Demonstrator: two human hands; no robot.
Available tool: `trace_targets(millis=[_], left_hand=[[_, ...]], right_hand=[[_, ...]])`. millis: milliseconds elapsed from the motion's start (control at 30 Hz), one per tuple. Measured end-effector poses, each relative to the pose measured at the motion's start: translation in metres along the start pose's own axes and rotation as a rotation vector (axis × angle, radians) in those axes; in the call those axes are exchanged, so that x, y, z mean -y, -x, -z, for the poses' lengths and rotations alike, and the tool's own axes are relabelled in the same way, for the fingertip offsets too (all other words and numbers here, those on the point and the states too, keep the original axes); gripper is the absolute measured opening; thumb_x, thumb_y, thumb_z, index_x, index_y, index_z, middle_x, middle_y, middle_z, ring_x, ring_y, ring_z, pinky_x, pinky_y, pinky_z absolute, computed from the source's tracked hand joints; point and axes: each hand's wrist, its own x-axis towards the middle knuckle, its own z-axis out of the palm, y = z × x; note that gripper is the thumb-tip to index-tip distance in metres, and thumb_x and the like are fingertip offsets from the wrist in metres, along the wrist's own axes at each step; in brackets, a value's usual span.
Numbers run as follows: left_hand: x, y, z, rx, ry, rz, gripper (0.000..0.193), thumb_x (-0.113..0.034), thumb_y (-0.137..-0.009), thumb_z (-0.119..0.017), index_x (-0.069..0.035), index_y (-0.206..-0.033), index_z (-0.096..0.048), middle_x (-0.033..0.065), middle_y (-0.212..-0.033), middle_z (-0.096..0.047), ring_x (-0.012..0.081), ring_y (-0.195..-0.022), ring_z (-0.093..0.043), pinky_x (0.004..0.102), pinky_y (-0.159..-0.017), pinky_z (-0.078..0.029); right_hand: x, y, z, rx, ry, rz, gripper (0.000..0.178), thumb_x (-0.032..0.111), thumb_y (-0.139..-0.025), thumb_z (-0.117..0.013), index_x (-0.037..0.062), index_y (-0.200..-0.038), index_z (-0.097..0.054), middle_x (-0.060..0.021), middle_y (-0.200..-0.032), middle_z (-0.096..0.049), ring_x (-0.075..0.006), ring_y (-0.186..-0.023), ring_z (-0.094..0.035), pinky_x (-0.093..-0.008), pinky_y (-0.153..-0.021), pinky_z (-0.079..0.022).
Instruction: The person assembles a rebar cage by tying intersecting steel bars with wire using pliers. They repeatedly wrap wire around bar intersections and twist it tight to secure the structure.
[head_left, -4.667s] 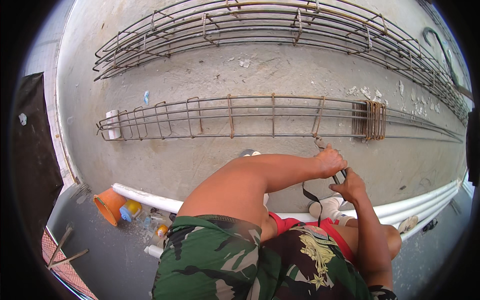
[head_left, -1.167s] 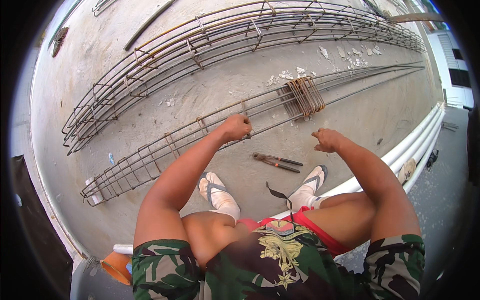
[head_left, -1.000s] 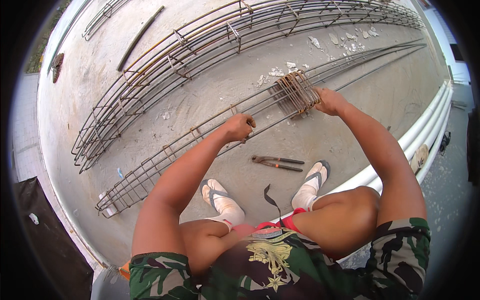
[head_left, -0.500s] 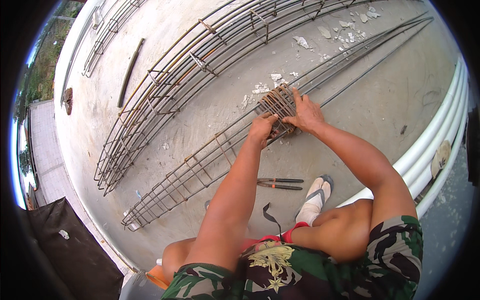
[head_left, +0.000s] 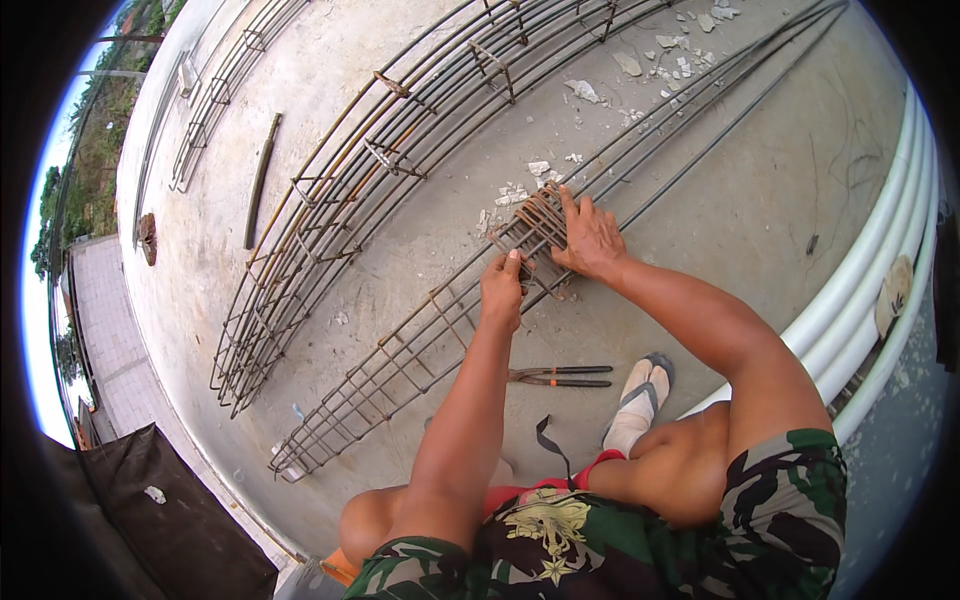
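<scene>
A long rebar cage (head_left: 378, 377) lies diagonally on the concrete, square wire stirrups spaced along its lower left part. Around its long bars, near the middle, sits a tight bundle of rusty stirrups (head_left: 541, 213). My left hand (head_left: 500, 292) is closed, thumb and fingers pinching a stirrup at the bundle's left side. On the bundle's right side my right hand (head_left: 592, 240) grips the stacked stirrups, fingers over the top. Its thumb and the undersides of the fingers are partly hidden. Orange-marked pincers (head_left: 565, 376) lie on the floor below my hands.
A larger curved stack of rebar cages (head_left: 330, 215) lies beyond, with another cage (head_left: 215, 95) farther left. Broken white rubble (head_left: 585, 92) is scattered between. White pipes (head_left: 860, 300) run along the right side. My sandalled foot (head_left: 640, 392) stands near the pincers.
My left hand has shifted left along the cage, drawing a stirrup apart from the bundle, where a gap now shows. My right hand stays on the bundle. The whole view has shifted slightly.
</scene>
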Motion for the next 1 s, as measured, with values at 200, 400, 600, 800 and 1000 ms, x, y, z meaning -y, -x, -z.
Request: trace_targets(millis=[200, 400, 600, 800, 1000], left_hand=[[-0.011, 0.009, -0.007, 0.025, 0.158, 0.047, 0.024, -0.025, -0.099, -0.048, -0.002, -0.103, -0.053, 0.0068, -0.086, -0.060, 0.0183, -0.077, -0.063, 0.0335, -0.065, -0.056], [-0.012, 0.018, -0.012, 0.001, 0.208, 0.064, 0.022, -0.024, -0.099, -0.048, -0.002, -0.102, -0.053, 0.0080, -0.085, -0.060, 0.0186, -0.075, -0.064, 0.0319, -0.064, -0.057], [-0.015, 0.026, -0.014, -0.049, 0.223, 0.039, 0.022, -0.023, -0.099, -0.049, -0.002, -0.099, -0.055, 0.0074, -0.083, -0.061, 0.0173, -0.073, -0.064, 0.0293, -0.061, -0.056], [-0.015, 0.025, -0.017, -0.060, 0.218, 0.026, 0.021, -0.022, -0.098, -0.051, -0.002, -0.099, -0.056, 0.0073, -0.083, -0.060, 0.0169, -0.072, -0.063, 0.0277, -0.059, -0.054], [-0.018, 0.025, -0.019, -0.065, 0.210, 0.026, 0.020, -0.021, -0.097, -0.051, -0.002, -0.099, -0.056, 0.0070, -0.082, -0.061, 0.0169, -0.072, -0.063, 0.0283, -0.059, -0.054]], right_hand=[[0.001, -0.001, -0.006, -0.086, 0.030, 0.093, 0.093, 0.031, -0.074, -0.072, 0.0013, -0.147, -0.023, -0.0210, -0.103, -0.050, -0.0362, -0.082, -0.062, -0.0450, -0.074, -0.052], [-0.034, -0.004, 0.018, -0.150, 0.081, 0.060, 0.084, 0.020, -0.077, -0.068, 0.0038, -0.146, -0.025, -0.0201, -0.103, -0.051, -0.0355, -0.080, -0.063, -0.0428, -0.067, -0.053], [-0.029, -0.005, 0.025, -0.028, 0.097, 0.038, 0.081, 0.028, -0.080, -0.068, 0.0103, -0.147, -0.027, -0.0217, -0.115, -0.050, -0.0375, -0.101, -0.060, -0.0489, -0.080, -0.049], [-0.023, 0.019, 0.027, -0.119, 0.330, 0.420, 0.068, 0.042, -0.083, -0.064, 0.0122, -0.141, -0.042, -0.0196, -0.148, -0.031, -0.0349, -0.141, -0.021, -0.0618, -0.107, -0.022], [-0.042, 0.007, 0.018, -0.186, 0.091, 0.370, 0.053, 0.035, -0.089, -0.056, 0.0120, -0.136, -0.049, -0.0134, -0.151, -0.029, -0.0351, -0.141, -0.022, -0.0631, -0.110, -0.016]])
